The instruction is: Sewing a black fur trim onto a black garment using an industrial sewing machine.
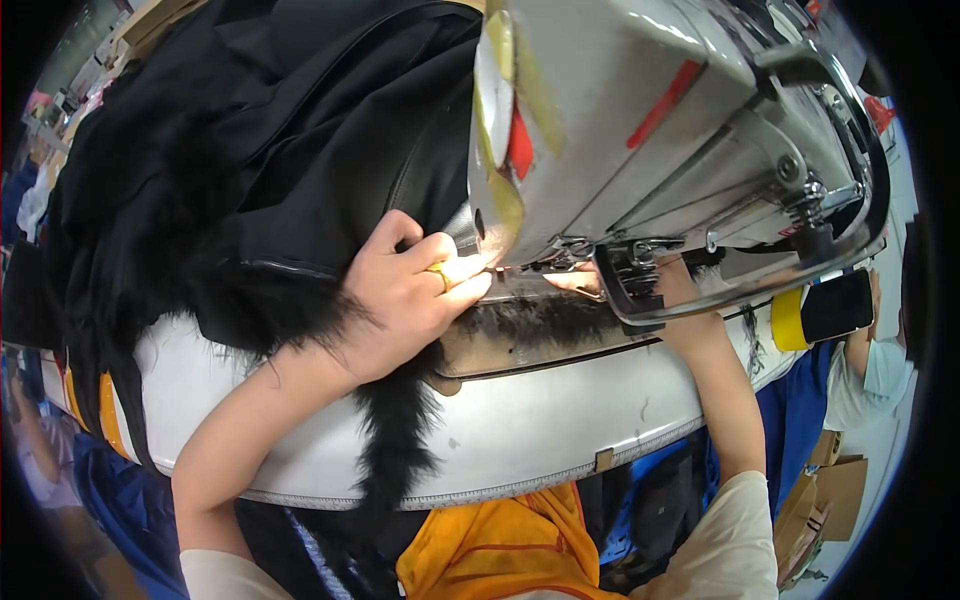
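Observation:
My left hand (420, 300), with a gold ring, has bent fingers pressed together at the needle area of a white sewing machine (680, 130); what they hold is hidden. Black feather trim (395, 430) hangs from beside that hand over the table's front. Black fabric (280, 120) is heaped to the left and behind it. My right hand (680, 305) reaches behind the machine's metal fittings, with some fingertips showing near the needle and the rest hidden. More black fluff lies along the tan strip (500, 355) in front of the needle.
The white table (540, 430) has a measuring tape along its front edge. A black phone (835, 305) and a yellow roll (786, 318) are at the right. Other people's arms show at far left (40, 440) and far right (860, 350). Cardboard boxes (830, 500) stand low at the right.

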Demonstrator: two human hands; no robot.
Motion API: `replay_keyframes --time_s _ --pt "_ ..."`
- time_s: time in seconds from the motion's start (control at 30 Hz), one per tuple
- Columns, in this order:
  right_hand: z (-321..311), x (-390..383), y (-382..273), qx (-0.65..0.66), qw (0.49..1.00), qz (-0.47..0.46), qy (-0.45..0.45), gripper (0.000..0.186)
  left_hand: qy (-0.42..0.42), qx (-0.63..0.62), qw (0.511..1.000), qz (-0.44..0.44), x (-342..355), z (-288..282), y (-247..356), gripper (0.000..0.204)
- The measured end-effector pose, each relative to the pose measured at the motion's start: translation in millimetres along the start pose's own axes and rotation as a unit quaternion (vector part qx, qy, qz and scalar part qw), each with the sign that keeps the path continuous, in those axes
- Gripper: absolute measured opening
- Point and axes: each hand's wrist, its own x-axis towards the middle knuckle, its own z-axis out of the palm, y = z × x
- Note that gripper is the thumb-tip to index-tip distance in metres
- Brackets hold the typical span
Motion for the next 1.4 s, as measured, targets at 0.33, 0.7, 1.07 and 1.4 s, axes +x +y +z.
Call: replay_keyframes --time_s 0.33,0.7,1.07,1.4 --pt "-2.1 -4.4 0.8 0.054 0.995 0.078 -0.005 0.056 0.093 -0.010 0.995 -0.017 5.0 19.0 1.0 0.016" --pt "14.4 -17.1 22.0 -0.014 0.999 0.049 0.010 0.014 0.169 0.048 0.984 0.019 9.4 26.2 4.9 0.011" --pt "10.4 9.9 -1.2 -0.073 0.994 -0.003 0.075 0.006 0.111 0.055 0.992 0.011 12.6 9.0 -15.7 0.023" --pt "-41.5 -6.6 -103.4 -0.200 0.972 -0.020 -0.121 0.043 -0.100 0.007 0.995 0.001 -10.7 -3.6 33.4 0.039"
